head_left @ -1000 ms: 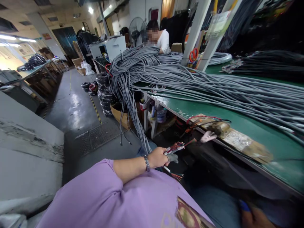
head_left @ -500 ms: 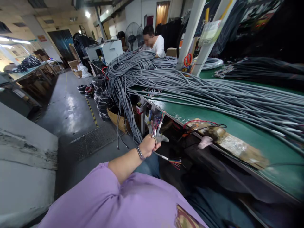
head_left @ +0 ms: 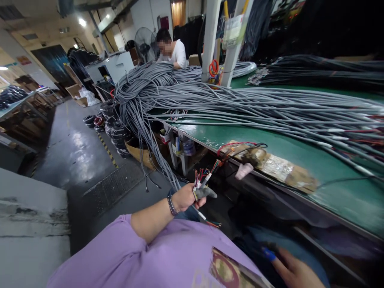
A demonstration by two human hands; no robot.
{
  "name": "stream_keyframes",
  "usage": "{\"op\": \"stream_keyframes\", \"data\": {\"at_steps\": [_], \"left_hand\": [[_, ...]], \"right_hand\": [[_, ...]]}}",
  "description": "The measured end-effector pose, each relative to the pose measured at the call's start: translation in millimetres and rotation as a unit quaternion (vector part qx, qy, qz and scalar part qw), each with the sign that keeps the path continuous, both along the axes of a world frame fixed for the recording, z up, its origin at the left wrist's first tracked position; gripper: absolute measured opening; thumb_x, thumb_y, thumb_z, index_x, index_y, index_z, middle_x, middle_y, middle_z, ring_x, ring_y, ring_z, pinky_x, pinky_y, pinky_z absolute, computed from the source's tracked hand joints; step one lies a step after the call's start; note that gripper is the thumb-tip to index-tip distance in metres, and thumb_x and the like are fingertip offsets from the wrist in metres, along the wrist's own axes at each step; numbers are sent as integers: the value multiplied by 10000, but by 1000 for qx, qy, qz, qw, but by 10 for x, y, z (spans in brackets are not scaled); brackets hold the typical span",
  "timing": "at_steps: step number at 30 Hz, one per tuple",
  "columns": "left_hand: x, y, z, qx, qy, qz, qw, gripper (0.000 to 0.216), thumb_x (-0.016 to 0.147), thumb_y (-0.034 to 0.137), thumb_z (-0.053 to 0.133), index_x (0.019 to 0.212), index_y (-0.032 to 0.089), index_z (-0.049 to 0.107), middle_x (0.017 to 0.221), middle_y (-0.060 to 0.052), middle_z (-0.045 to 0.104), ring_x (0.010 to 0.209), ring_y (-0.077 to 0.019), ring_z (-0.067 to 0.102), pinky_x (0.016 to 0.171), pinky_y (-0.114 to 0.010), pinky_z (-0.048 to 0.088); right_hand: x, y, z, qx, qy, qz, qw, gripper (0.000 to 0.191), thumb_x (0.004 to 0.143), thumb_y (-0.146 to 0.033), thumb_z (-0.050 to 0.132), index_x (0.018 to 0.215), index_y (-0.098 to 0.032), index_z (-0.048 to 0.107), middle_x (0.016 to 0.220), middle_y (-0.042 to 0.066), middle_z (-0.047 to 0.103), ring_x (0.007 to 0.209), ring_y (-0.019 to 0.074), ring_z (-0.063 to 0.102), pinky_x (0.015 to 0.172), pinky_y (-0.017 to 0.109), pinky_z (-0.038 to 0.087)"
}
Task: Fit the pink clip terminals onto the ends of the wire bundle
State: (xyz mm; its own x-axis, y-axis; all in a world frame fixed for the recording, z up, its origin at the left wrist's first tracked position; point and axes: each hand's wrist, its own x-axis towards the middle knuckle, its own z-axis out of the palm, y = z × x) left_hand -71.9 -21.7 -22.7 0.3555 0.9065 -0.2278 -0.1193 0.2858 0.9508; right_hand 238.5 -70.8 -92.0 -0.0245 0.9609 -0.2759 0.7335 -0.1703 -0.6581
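Note:
My left hand (head_left: 189,197), a grey cover on its thumb, is closed around several grey cables (head_left: 162,160). Their stripped ends, with white bands and thin coloured wires (head_left: 203,176), stick up above the fist. Below the fist, another cable end (head_left: 210,222) with a white band and loose coloured wires points to the right. At the lower right my right hand (head_left: 289,264) has come into view, partly cut off by the frame edge and slightly blurred. It wears a blue cover on one digit and a dark one on another; its fingers are extended, with nothing visible between them.
A large bundle of grey cables (head_left: 210,100) lies across the green table (head_left: 339,184). On the near edge sits a taped cardboard strip (head_left: 285,172) with red and black leads. Orange-handled scissors (head_left: 213,68) hang at a post. A person (head_left: 177,54) works behind the cables.
My right hand has appeared at the lower right. The view has shifted right, and my left hand, still gripping the cables, sits slightly lower. The loose cable end below it has dropped.

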Motion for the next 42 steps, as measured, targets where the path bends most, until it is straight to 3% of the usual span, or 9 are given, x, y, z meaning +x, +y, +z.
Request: {"op": "stream_keyframes", "data": {"at_steps": [3,7,12,17,19,23,32,38,42], "left_hand": [[20,20,-34,-3,-8,7,1000,571,707,634,655,883,93,709,480,31,473,417,-61,386,414,-203,285],[76,73,-66,-11,-33,109,993,529,710,617,648,828,104,691,486,44,458,420,-56,373,425,-202,293],[145,145,48,-16,-66,170,983,390,770,497,631,782,109,669,504,41,465,438,-55,406,451,-204,297],[212,138,159,6,-100,203,974,331,759,450,640,708,123,635,564,6,538,524,-78,512,473,-202,290],[242,132,162,10,-104,198,975,341,746,463,650,715,124,640,573,-2,551,546,-87,523,477,-203,283],[308,126,153,13,-80,178,981,412,751,526,628,795,120,678,593,-17,571,580,-104,539,499,-210,308],[307,86,122,91,-14,247,965,356,798,486,626,844,137,679,642,-15,596,600,-96,526,577,-215,397],[114,70,84,71,26,140,987,466,539,484,841,790,117,701,625,-3,599,549,-88,480,558,-236,392],[-17,50,165,18,-1,164,986,467,544,516,827,698,95,695,454,47,447,452,-58,380,494,-227,314]], "right_hand": [[-245,101,344,10,67,128,989,303,737,-539,495,697,-281,648,695,57,725,678,279,693,625,354,542],[-619,226,792,66,131,215,966,304,871,-455,466,874,-222,661,795,44,715,743,225,665,667,295,522],[-1133,353,1104,75,111,368,920,264,909,-348,460,746,-200,604,695,25,642,623,163,576,575,251,434],[-1543,420,927,109,-95,345,927,42,781,-140,561,782,-161,597,760,76,664,640,184,610,561,259,360],[-1622,459,792,127,-128,315,932,133,779,-176,591,903,-135,618,881,128,687,719,222,647,577,267,367],[-1668,532,581,116,-68,267,954,212,795,-235,587,977,-135,631,860,121,708,718,218,646,571,258,357],[-1562,477,514,167,29,212,962,120,704,-222,507,593,-204,466,579,7,556,518,135,456,515,255,292],[-1190,452,328,163,111,176,964,191,766,-349,495,699,-206,603,655,29,645,596,188,572,561,272,429],[-1017,467,191,151,158,136,966,296,773,-436,519,810,-190,680,749,67,707,690,230,647,641,301,512]]}}
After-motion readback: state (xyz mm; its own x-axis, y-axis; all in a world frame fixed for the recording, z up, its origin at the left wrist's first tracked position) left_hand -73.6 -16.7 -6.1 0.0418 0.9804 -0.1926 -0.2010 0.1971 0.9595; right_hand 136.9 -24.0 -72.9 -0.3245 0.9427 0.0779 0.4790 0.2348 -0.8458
